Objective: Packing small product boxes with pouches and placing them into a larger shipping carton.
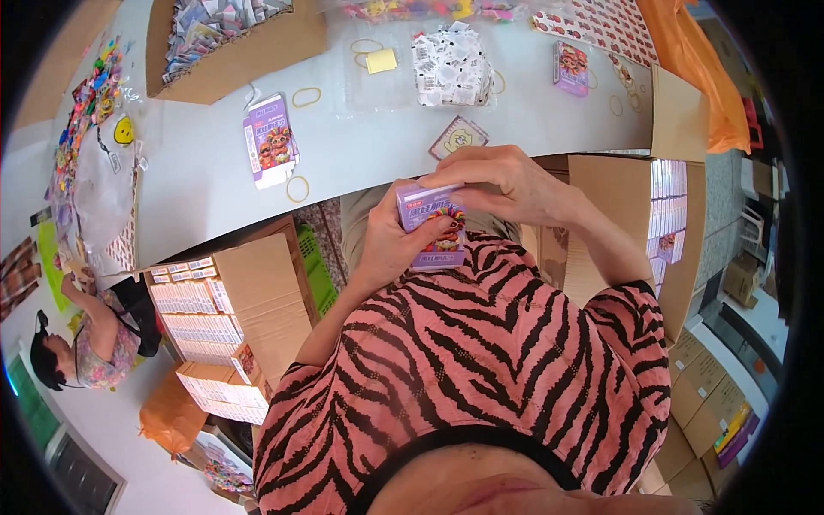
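Close to my body, just past the table's near edge, my left hand [378, 239] grips a small purple carton [417, 208] with a colourful cartoon figure on its front; the thumb lies across that front. My right hand [513, 187] is bent over the carton's upper end, its fingers closed at the top edge. Whether anything is pinched there is hidden. On the table just beyond sits a small square card [459, 137] with a pale yellow cartoon. A similar purple carton [273, 144] with open flaps lies to the left, and another [571, 69] at the far right.
A pile of white printed packets [451, 67], yellow slips [380, 60] and rubber bands [306, 97] lie farther back. An open cardboard box [240, 53] stands at far left. Cartons fill boxes left [193, 309] and right [669, 206]. Another person [90, 339] works at left.
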The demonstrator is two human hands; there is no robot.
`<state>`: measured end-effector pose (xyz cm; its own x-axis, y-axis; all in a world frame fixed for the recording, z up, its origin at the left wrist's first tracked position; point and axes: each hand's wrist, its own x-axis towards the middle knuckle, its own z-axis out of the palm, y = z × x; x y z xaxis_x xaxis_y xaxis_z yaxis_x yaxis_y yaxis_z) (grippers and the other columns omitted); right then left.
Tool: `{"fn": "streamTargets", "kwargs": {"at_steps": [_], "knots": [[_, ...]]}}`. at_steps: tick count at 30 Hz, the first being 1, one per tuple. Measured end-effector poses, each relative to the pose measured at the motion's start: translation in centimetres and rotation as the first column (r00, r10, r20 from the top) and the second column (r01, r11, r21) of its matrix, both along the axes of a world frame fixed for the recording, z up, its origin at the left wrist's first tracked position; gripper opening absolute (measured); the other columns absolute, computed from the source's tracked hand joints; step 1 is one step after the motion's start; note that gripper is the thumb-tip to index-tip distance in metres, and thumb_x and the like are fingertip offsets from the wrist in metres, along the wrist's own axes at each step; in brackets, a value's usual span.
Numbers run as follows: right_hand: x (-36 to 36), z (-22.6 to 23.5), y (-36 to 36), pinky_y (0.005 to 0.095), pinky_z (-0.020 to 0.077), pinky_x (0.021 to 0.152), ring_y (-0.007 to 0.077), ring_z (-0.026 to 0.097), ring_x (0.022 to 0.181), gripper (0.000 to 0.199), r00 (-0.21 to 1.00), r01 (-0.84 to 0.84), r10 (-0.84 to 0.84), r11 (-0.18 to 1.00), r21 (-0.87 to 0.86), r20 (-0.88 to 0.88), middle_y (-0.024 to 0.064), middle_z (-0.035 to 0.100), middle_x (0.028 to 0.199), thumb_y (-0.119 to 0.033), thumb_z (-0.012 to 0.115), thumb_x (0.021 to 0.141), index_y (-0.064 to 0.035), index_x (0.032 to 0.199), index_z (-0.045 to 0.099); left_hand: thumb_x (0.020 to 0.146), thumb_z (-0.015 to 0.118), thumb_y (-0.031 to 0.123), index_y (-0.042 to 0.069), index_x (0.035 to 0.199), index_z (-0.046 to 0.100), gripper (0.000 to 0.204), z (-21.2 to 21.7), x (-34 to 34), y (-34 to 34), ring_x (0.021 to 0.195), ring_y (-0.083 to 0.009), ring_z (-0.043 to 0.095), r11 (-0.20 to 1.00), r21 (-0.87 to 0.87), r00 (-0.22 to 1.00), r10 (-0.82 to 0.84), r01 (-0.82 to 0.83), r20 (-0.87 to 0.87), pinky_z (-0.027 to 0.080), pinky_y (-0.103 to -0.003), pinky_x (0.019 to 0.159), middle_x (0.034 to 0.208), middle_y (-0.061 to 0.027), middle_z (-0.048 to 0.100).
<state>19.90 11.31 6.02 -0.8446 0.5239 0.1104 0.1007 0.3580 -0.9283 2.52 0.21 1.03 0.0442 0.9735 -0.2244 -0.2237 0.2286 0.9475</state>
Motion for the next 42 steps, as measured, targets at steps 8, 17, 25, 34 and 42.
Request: {"fn": "streamTargets", "kwargs": {"at_steps": [8,17,25,34,42], "knots": [[0.5,-0.3,-1.0,0.0302,0.0502,0.075,0.0217,0.062,0.084,0.040,0.984,0.060,-0.048,0.996,-0.065,0.172,0.0108,0.062,0.095,0.003,0.061,0.080,-0.0096,0.118,0.062,0.077,0.071,0.002,0.002,0.119,0.055,0.044,1.5,-1.3,0.9,0.086,-0.0172,0.063,0.934,0.351,0.900,0.205,-0.062,-0.386,0.053,-0.027,0.073,0.103,-0.0137,0.062],[-0.2,-1.4,-2.2,0.0269,0.0477,0.063,0.0135,0.058,0.072,0.032,0.963,0.259,-0.267,0.951,-0.172,-0.030,0.0067,0.065,0.092,-0.008,0.065,0.083,-0.0087,0.115,0.063,0.077,0.069,-0.003,0.002,0.113,0.061,0.038,0.7,-2.6,1.0,0.090,-0.0139,0.062,0.917,0.398,0.936,0.171,-0.037,-0.307,0.053,-0.024,0.070,0.113,-0.0145,0.062],[-0.1,-2.3,-2.5,0.0236,0.0447,0.060,0.0116,0.055,0.069,0.026,0.961,0.258,-0.270,0.954,-0.154,-0.060,0.0049,0.063,0.084,-0.009,0.067,0.082,-0.0090,0.109,0.067,0.081,0.066,-0.004,0.001,0.109,0.062,0.029,0.9,-2.7,0.9,0.093,-0.0151,0.062,0.951,0.303,0.988,0.098,-0.056,-0.122,0.053,-0.024,0.071,0.115,-0.0155,0.061],[-0.3,-1.9,-3.4,0.0279,0.0497,0.083,0.0128,0.059,0.094,0.033,0.941,0.339,-0.318,0.880,-0.332,0.118,0.0077,0.061,0.105,-0.001,0.060,0.087,-0.0033,0.120,0.057,0.081,0.065,-0.004,-0.001,0.108,0.061,0.028,0.9,-2.2,1.0,0.093,-0.0156,0.062,0.966,0.203,0.987,0.162,-0.159,0.003,0.053,-0.026,0.078,0.118,-0.0155,0.059],[-0.4,-3.1,-3.8,0.0273,0.0503,0.087,0.0128,0.059,0.098,0.030,0.930,0.342,-0.366,0.898,-0.278,-0.036,0.0087,0.061,0.109,0.001,0.061,0.086,0.0002,0.116,0.057,0.079,0.068,-0.003,0.000,0.107,0.061,0.029,0.5,-2.2,0.8,0.091,-0.0151,0.063,0.944,0.289,0.965,0.212,-0.162,-0.152,0.054,-0.026,0.077,0.118,-0.0152,0.059]]}}
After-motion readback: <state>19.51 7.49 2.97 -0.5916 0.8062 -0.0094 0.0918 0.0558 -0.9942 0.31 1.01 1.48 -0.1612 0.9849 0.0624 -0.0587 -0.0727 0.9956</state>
